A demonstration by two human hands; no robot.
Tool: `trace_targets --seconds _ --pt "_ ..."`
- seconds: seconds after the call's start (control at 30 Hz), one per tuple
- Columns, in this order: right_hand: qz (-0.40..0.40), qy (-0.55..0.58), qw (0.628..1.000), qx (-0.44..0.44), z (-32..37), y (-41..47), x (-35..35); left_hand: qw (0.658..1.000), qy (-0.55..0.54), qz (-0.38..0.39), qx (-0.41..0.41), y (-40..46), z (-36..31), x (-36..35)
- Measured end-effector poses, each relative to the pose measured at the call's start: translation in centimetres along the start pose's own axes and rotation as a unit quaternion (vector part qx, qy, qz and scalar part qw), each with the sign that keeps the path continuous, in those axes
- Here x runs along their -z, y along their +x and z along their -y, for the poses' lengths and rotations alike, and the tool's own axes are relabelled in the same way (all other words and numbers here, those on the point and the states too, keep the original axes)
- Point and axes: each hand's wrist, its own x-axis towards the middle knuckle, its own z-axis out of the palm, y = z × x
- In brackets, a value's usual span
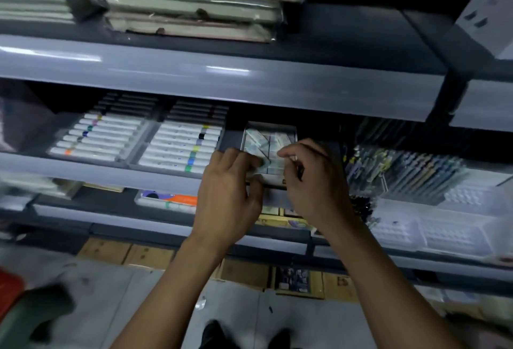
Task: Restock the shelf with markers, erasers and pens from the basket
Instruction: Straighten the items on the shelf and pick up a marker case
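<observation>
Item, grip: our left hand [226, 193] has its fingers curled over a pale wrapped eraser [256, 167] at the front left corner of the eraser box [270, 151]; the thumb side is hidden, so we cannot tell how firmly it is pinched. Our right hand [312, 182] is bent at the knuckles over the box's front right edge, fingertips turned down toward the packed erasers; we cannot tell whether it holds anything.

Item, box: open-topped, grey-walled, filled with pale wrapped erasers lying flat, some set at an angle. It sits on the middle shelf [111, 171], just right of the marker trays.

Item, markers: two clear trays [144, 140] side by side, left of the box, each with a row of white-barrelled markers [177, 149] with coloured bands.

Item, pens: a rack of pens [402, 171] right of the box, blurred.

Item, upper shelf: stacks of wrapped notebooks [194, 1].

Item, lower shelves: a white tray with an orange label [172, 200] and clear plastic cases [444, 232].

Item, floor: cardboard boxes [125, 254] under the lowest shelf; a red object [8, 290] at the far left edge, partly cut off.
</observation>
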Motion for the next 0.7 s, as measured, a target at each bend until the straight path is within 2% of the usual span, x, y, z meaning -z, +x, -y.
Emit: trace_targets --seconds 0.2,0.43,0.7 --pt "-0.005 -0.043 0.999 -0.008 1.5 3.8 -0.4 0.999 0.010 0.012 -0.028 0.1 1.4 0.0" --pt "0.088 -0.110 0.990 -0.032 1.7 7.8 -3.3 0.999 0.000 0.035 -0.036 0.1 1.8 0.5" --pt "0.108 -0.143 0.983 -0.039 0.8 9.7 -4.4 0.997 -0.011 0.060 -0.053 0.7 1.7 1.3"
